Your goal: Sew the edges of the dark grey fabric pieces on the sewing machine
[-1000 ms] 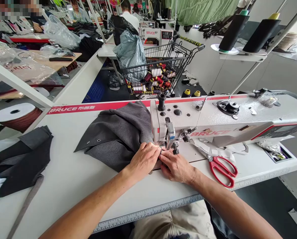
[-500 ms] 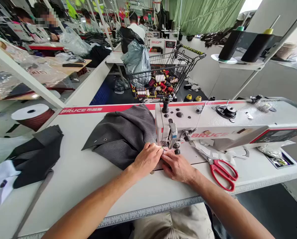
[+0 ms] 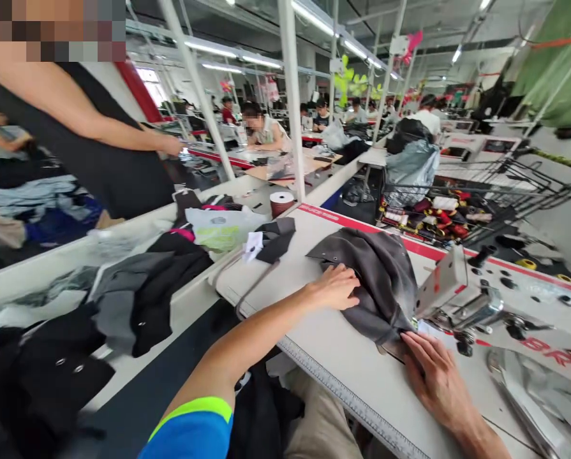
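Two hands on one grey garment [image 3: 376, 280], which lies bunched on the table [image 3: 314, 344] beside the sewing machine [image 3: 462, 296]: left hand [image 3: 335, 288] flat, fingers loosely spread; right hand [image 3: 433, 376] flat, pressing its edge.

White sewing table [image 3: 314, 331] carries grey garment [image 3: 376, 280], sewing machine [image 3: 496, 306] (ruler along its edge).

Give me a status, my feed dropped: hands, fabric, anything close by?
Left hand flat on grey fabric. Right hand pressing its edge beside sewing machine. Dark fabric piece lies apart.
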`<state>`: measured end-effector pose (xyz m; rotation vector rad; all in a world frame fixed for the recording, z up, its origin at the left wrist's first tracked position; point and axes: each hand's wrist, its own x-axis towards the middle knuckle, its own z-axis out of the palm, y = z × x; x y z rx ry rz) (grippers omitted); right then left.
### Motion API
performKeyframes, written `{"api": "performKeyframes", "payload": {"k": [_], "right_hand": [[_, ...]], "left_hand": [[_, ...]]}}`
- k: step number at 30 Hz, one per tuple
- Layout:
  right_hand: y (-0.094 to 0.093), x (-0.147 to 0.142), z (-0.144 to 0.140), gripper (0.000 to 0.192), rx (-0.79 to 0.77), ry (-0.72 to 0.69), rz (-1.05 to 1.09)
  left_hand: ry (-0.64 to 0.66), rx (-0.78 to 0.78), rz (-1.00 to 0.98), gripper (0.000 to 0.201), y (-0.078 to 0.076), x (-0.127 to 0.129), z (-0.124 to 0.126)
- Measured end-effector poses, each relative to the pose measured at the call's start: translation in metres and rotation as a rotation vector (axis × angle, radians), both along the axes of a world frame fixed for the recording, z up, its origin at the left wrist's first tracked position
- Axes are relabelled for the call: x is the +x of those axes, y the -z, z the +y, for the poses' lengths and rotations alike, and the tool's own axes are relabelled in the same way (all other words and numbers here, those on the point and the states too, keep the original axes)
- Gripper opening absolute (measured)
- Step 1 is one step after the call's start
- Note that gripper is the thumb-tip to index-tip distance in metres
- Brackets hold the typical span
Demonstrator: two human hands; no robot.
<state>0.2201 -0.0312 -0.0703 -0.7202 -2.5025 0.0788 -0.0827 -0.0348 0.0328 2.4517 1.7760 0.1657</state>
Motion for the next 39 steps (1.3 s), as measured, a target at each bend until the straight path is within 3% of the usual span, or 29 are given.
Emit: {"api": "performKeyframes", "payload": {"k": [4, 8, 11, 14, 17, 20, 22, 24, 27, 29, 31, 33, 35, 39], "right_hand": [[0.01, -0.001, 0.001, 0.038, 0.007, -0.001, 0.008], [0.007, -0.014, 0.003, 0.038, -0.108, 0.039, 0.081], [-0.005, -0.028, 0.002, 0.037, -0.31, 0.196, 0.097], [-0.017, -0.04, 0.002, 0.047, -0.525, 0.358, 0.113], [-0.025, -0.049, 0.001, 0.053, -0.594, 0.437, 0.139], [-0.034, -0.057, -0.004, 0.046, -0.573, 0.385, 0.08], [-0.042, -0.063, -0.01, 0.038, -0.514, 0.344, 0.022], [-0.051, -0.065, -0.017, 0.032, -0.406, 0.311, -0.01], [-0.059, -0.064, -0.03, 0.023, -0.261, 0.158, -0.072], [-0.06, -0.06, -0.039, 0.014, -0.21, 0.066, -0.131], [-0.059, -0.057, -0.048, 0.003, -0.165, 0.033, -0.183], [-0.057, -0.057, -0.056, 0.014, -0.132, 0.014, -0.236], [-0.059, -0.062, -0.061, 0.024, -0.11, 0.005, -0.287], [-0.072, -0.076, -0.066, 0.026, 0.02, 0.057, -0.294]], "left_hand": [[0.005, -0.119, 0.019, 0.068, 0.012, -0.029, -0.008], [-0.118, 0.01, 0.001, 0.044, 0.028, -0.032, -0.002], [-0.208, 0.13, -0.023, 0.029, 0.032, -0.034, 0.004], [-0.254, 0.258, -0.074, 0.022, 0.025, -0.039, 0.006], [-0.251, 0.42, -0.139, 0.025, 0.005, -0.038, 0.003], [-0.191, 0.569, -0.188, 0.028, -0.018, -0.027, -0.009], [-0.08, 0.676, -0.211, 0.027, -0.029, -0.017, -0.022], [0.106, 0.851, -0.234, 0.021, -0.031, -0.009, -0.038], [0.33, 1.04, -0.24, 0.013, -0.02, -0.004, -0.067], [0.332, 0.903, -0.187, 0.011, -0.01, -0.004, -0.088], [0.266, 0.588, -0.099, 0.008, -0.005, -0.005, -0.108], [0.193, 0.24, -0.013, 0.007, -0.008, -0.006, -0.123], [0.127, -0.001, 0.017, 0.013, -0.018, -0.005, -0.131], [-0.004, -0.106, -0.011, 0.052, -0.036, -0.002, -0.125]]}}
